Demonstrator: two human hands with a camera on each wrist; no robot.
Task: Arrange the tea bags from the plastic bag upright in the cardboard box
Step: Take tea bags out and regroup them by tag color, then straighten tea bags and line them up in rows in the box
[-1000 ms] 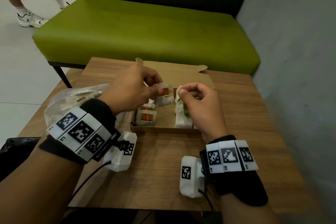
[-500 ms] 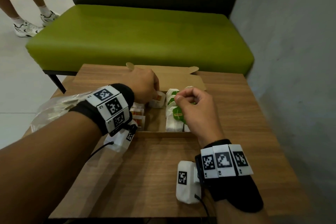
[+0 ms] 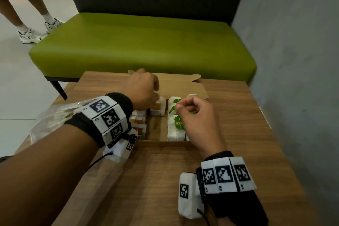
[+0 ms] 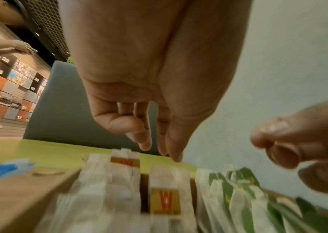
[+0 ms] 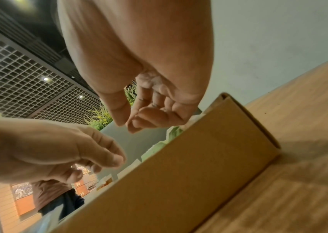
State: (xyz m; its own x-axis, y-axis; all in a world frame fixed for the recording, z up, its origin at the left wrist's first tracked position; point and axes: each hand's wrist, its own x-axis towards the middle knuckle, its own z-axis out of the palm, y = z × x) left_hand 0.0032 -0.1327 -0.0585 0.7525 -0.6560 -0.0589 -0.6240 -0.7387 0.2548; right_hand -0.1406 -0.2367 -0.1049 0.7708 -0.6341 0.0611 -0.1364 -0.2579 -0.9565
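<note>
Cardboard box [image 3: 170, 89] sits open at the far middle of the table [image 3: 165, 170], both hands over it. Orange-tagged tea bags [image 3: 157, 109] stand in the left row, green-tagged tea bags [image 3: 175, 124] in the right row, a bare strip of box floor between them.

Left hand [image 3: 142, 89] hovers over the far end of the orange row — the wrist view shows its fingers [image 4: 145, 141] pointing down, slightly apart, holding nothing, just above the bag tops. Right hand [image 3: 195, 115] is over the green row with thumb and fingertips loosely curled together; nothing visible between them.

Key relation: plastic bag [image 3: 55, 117] lies at the left table edge, behind and beside the left forearm, well apart from the right hand. So the left hand is nearer for the next pick — my read, a reach back and left. Bags stand with long axis vertical, rows running away from the person; a new bag should probably drop in tag-up at a row end. Whether the plastic bag has bags left — likely, pale shapes show inside, but blurred.
</note>
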